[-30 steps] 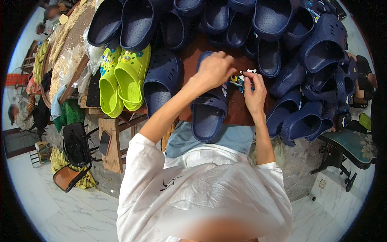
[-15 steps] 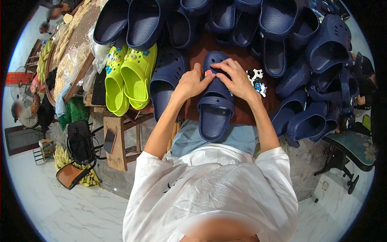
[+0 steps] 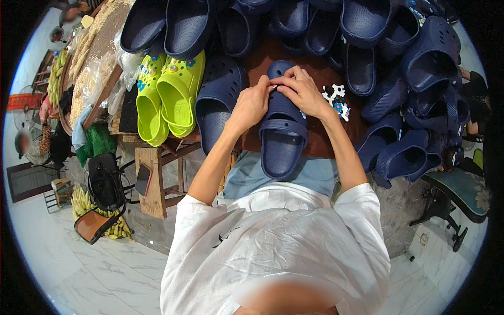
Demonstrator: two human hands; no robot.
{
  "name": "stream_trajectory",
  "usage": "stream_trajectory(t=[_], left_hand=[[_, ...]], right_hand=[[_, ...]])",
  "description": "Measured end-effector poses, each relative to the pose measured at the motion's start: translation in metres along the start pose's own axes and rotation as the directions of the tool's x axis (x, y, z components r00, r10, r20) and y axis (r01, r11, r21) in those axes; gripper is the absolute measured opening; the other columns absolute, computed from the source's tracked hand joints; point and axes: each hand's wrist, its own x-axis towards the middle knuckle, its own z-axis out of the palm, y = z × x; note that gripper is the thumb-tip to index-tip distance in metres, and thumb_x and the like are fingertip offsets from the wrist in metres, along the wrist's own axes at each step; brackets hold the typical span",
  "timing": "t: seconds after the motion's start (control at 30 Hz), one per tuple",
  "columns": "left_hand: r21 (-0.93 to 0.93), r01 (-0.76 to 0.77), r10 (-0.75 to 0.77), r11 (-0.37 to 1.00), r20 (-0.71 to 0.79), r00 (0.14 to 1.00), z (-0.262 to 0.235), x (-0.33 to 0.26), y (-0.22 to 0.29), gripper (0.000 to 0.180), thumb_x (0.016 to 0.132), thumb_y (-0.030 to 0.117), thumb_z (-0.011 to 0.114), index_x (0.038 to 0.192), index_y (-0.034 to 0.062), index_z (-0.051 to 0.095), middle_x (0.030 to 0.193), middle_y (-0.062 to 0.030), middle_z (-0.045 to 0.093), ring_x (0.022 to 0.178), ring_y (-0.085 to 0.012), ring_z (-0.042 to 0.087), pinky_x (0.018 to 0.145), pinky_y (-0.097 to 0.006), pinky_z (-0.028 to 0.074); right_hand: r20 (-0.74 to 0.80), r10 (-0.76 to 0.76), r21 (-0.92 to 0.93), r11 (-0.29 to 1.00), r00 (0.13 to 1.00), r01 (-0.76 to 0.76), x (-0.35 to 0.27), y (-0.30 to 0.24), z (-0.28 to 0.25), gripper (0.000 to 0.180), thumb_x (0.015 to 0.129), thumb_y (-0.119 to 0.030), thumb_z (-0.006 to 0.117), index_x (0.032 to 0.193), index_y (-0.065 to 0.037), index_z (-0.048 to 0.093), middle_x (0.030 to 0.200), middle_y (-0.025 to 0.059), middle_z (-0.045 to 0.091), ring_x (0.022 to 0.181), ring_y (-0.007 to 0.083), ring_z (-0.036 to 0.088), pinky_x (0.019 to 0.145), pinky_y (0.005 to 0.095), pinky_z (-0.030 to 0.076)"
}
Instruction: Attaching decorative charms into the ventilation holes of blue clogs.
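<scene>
A navy clog [image 3: 283, 149] lies in front of me, toe pointing away and heel over my lap. My left hand [image 3: 251, 105] and my right hand [image 3: 304, 93] meet above its toe, fingertips pinched together around a small shoe charm [image 3: 272, 88]. Only a small pale pinkish bit of the charm shows; the fingers cover the rest. Just right of my right hand, several black-and-white and blue shoe charms [image 3: 337, 100] lie on the brown tabletop [image 3: 317, 139]. To the left of my left hand stands another navy clog [image 3: 212, 113].
A pair of lime-green clogs [image 3: 176, 100] with charms stands at the left. Several navy clogs [image 3: 367, 23] crowd the far side and right of the table. A phone [image 3: 143, 179] rests on a wooden stool [image 3: 152, 205] below left. A dark green-topped seat [image 3: 459, 194] is at the right.
Both hands have shifted slightly away from me toward the toe, fingertips drawn closer together. The colourful charm that showed between them is now mostly covered.
</scene>
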Motion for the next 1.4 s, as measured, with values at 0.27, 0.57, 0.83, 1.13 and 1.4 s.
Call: stream_trajectory(t=[0.27,0.57,0.83,1.13,1.4], left_hand=[[-0.058,0.059,-0.06,0.997,-0.001,0.998,-0.004,0.002,-0.001,0.015,0.101,0.016,0.05,0.099,0.0011,0.048,0.081,-0.0298,0.057,0.082,-0.0507,0.058,0.064,-0.051,0.045],[-0.101,0.153,-0.154,0.983,-0.002,0.988,-0.002,0.004,-0.005,0.018,0.102,0.02,0.05,0.099,0.002,0.051,0.083,-0.0285,0.059,0.084,-0.0499,0.059,0.067,-0.049,0.047],[-0.128,0.215,-0.225,0.968,-0.07,0.972,-0.003,0.01,0.014,0.026,0.1,0.025,0.052,0.107,0.0014,0.061,0.092,-0.0253,0.067,0.09,-0.0453,0.065,0.078,-0.05,0.05],[-0.056,-0.139,0.142,0.989,0.054,0.988,0.025,0.05,0.047,0.028,0.086,0.026,0.072,0.103,0.004,0.066,0.091,-0.0165,0.068,0.081,-0.034,0.067,0.071,-0.042,0.051],[0.02,-0.275,0.253,0.961,0.328,0.91,0.067,0.08,0.056,0.044,0.082,0.035,0.076,0.109,0.0034,0.064,0.094,-0.0172,0.068,0.09,-0.0367,0.066,0.076,-0.046,0.052]], right_hand=[[0.077,0.018,0.012,1.0,0.997,-0.019,0.008,0.005,-0.003,0.027,0.091,-0.036,0.065,0.11,-0.019,0.075,0.106,0.0102,0.058,0.106,0.0287,0.054,0.093,0.0404,0.042],[-0.091,-0.092,-0.09,0.992,0.992,0.084,0.012,0.002,0.012,0.022,0.093,-0.029,0.062,0.098,-0.008,0.068,0.092,0.01,0.057,0.094,0.0299,0.057,0.083,0.0417,0.044],[-0.266,0.287,0.416,0.895,0.92,-0.158,0.004,0.0,0.0,0.019,0.1,-0.02,0.055,0.102,-0.004,0.065,0.085,0.011,0.068,0.082,0.0218,0.068,0.071,0.0349,0.051],[-0.461,0.286,0.009,0.948,0.84,-0.318,-0.084,0.016,-0.028,0.015,0.093,-0.012,0.062,0.106,-0.006,0.064,0.097,0.012,0.064,0.086,0.0305,0.065,0.075,0.0384,0.05],[-0.482,0.236,-0.304,0.859,0.844,-0.413,-0.1,0.022,-0.022,0.02,0.09,-0.013,0.064,0.11,-0.009,0.064,0.099,0.0117,0.062,0.095,0.0326,0.06,0.079,0.0434,0.045]])
